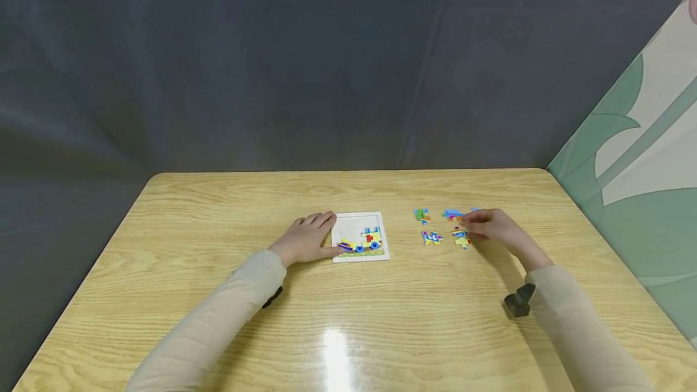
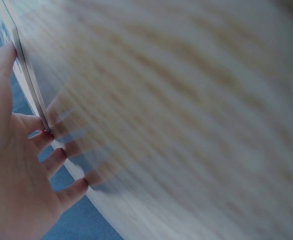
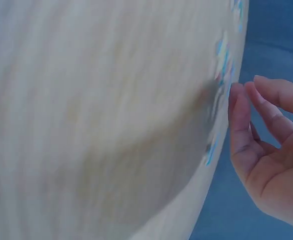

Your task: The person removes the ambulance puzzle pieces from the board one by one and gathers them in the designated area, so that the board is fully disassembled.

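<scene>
A white puzzle tray [image 1: 348, 222] lies mid-table, its lower and right parts filled with joined pieces picturing a yellow vehicle [image 1: 370, 238]. My left hand [image 1: 308, 239] rests at the tray's left side, fingers spread, with the thumb and index finger touching its edge. To the right, loose puzzle pieces lie on the table: a green one [image 1: 421, 215], a blue one [image 1: 452, 215], a blue-and-white one [image 1: 432, 238] and a yellow-and-blue one [image 1: 461, 238]. My right hand [image 1: 498, 230] hovers over the right-hand pieces, fingers loosely bent. In the right wrist view no piece shows between its fingertips [image 3: 240, 100].
Another blue piece [image 1: 476, 209] is partly hidden behind the right hand. The wooden table [image 1: 337, 301] ends at a dark curtain [image 1: 305, 77] behind and a patterned panel [image 1: 648, 198] on the right. Dark wrist devices [image 1: 520, 300] sit at both cuffs.
</scene>
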Motion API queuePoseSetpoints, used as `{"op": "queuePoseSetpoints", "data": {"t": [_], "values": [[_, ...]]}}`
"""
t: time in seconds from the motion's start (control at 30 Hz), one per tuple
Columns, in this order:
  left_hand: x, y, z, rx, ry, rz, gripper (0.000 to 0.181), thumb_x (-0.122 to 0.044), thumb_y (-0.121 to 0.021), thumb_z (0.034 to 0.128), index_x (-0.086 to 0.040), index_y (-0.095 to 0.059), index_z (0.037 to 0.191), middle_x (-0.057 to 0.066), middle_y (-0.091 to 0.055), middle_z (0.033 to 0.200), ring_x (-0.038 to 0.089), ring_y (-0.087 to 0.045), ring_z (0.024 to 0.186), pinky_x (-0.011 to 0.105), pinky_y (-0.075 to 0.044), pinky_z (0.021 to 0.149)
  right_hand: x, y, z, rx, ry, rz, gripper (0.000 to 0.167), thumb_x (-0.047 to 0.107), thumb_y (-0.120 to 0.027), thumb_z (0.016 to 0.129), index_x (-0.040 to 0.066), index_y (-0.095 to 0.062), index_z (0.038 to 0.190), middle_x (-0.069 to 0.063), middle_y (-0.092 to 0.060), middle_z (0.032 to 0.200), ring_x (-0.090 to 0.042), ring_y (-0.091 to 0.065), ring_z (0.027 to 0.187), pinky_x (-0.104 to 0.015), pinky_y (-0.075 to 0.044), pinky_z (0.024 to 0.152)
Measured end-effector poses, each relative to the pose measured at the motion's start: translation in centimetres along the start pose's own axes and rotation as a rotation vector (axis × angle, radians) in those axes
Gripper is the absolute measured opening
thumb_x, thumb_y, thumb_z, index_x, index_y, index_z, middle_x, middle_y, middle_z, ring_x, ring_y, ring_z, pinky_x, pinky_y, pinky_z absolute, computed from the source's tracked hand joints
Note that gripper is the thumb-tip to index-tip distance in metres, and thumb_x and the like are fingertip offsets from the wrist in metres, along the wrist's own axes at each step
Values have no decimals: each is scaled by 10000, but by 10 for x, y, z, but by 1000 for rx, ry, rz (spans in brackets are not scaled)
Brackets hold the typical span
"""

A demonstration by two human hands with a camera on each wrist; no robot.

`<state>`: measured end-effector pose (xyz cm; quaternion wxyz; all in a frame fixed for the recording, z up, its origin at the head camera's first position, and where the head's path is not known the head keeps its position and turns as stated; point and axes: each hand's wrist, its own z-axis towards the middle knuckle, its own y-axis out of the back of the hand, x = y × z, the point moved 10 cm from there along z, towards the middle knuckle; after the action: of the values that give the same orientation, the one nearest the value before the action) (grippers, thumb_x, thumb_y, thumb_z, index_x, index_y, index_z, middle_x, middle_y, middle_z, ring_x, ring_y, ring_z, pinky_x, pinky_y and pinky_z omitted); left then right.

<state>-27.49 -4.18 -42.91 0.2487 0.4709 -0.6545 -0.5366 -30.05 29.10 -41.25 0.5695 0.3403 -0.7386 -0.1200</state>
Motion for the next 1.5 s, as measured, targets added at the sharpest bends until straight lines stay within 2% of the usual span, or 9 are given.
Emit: {"op": "queuePoseSetpoints", "data": {"t": [0.3,0.5,0.63,0.73,0.97,1.07,1.2,1.37,1.5], "values": [[0,-1,2,-1,-2,7,852,-654,-400,925,-147,-124,1552,40,-128,1624,269,-166,1492,532,-193,1189,42,-21,9,-18,101,-58,377,121,-511,974,-96,-517,1282,-271,-562,1188,-148,-616,907,-307,-546,772],[0,-1,1,-1,-1,9,850,-650,-403,926,-139,-132,1550,46,-135,1623,270,-171,1490,533,-201,1187,66,-42,20,-23,138,-48,358,101,-549,950,-84,-545,1256,-219,-591,1119,-157,-586,922,-263,-518,758],[-1,0,0,1,2,5,848,-646,-407,927,-136,-138,1550,46,-139,1622,272,-174,1490,533,-200,1187,78,-59,25,-2,155,-45,342,72,-537,944,-86,-556,1246,-236,-598,1116,-166,-593,859,-242,-510,705],[-1,0,0,4,4,3,846,-646,-405,928,-139,-136,1550,42,-135,1623,271,-169,1491,533,-195,1189,85,-72,28,12,162,-62,325,59,-544,938,-72,-576,1233,-231,-616,1111,-158,-579,812,-238,-477,661],[2,-2,2,11,11,10,848,-654,-397,926,-149,-128,1552,33,-125,1625,265,-154,1495,529,-185,1194,95,-103,35,66,178,-58,286,17,-554,925,-62,-605,1195,-219,-640,1089,-251,-643,950,-262,-513,736],[2,-2,3,10,9,4,848,-653,-402,925,-150,-131,1551,33,-127,1625,267,-155,1495,532,-186,1192,100,-113,37,87,194,-49,275,-3,-576,906,-62,-617,1172,-218,-643,1079,-266,-644,940,-264,-524,734],[2,-2,3,6,7,4,856,-658,-404,922,-148,-129,1551,34,-127,1625,267,-163,1493,533,-195,1187,108,-124,35,112,231,-90,284,-15,-624,872,-50,-627,1155,-213,-633,1098,-218,-630,869,-239,-500,690],[2,-2,2,6,4,0,853,-653,-408,923,-146,-130,1551,34,-127,1625,267,-161,1493,532,-192,1188,113,-132,34,132,244,-153,315,-32,-653,849,-28,-628,1163,-206,-601,1160,-143,-519,725,-218,-417,616],[2,-3,2,9,7,-2,849,-650,-406,925,-152,-124,1552,29,-120,1626,263,-154,1495,528,-188,1191,115,-134,35,125,255,-194,325,-23,-670,845,-23,-631,1168,-201,-588,1178,-190,-549,829,-266,-485,695]]}}
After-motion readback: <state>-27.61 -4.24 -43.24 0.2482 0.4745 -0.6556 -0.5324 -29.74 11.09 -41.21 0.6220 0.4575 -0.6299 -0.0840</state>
